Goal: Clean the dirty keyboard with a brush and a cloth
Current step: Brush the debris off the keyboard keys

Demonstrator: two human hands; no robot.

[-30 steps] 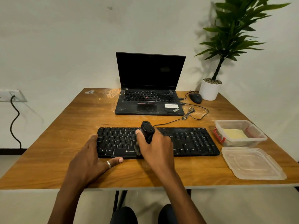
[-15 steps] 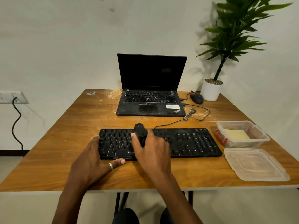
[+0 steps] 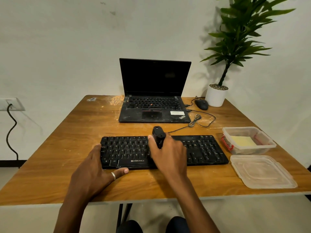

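- The desk (image 3: 50,174) is seen from above, and the keyboard (image 3: 202,152) lies across it near its front edge.
- The left hand (image 3: 94,170) is laid flat at the keyboard's front left corner. Its fingers are held straight against the left end, and its ringed thumb is stretched along the front edge.
- The right hand (image 3: 168,155) is placed over the middle of the keyboard, and its fingers are wrapped round the black brush (image 3: 159,136).
- The brush handle is held nearly upright and sticks up above the keyboard's back row. The bristles are hidden beneath the hand.
- Pale dust is seen on the keys.
- A clear plastic lid (image 3: 260,172) is laid flat just to the right of the keyboard's front corner.
- A clear container (image 3: 265,145) is set just right of the keyboard's right end, behind the lid. The yellow cloth (image 3: 242,141) lies folded inside it.
- A black cable (image 3: 195,121) is run from behind the keyboard to a loose coil.
- An open laptop (image 3: 154,98) with a dark screen is placed behind the keyboard.
- A black mouse (image 3: 201,104) and a white plant pot (image 3: 216,96) are found far behind the keyboard's right end.
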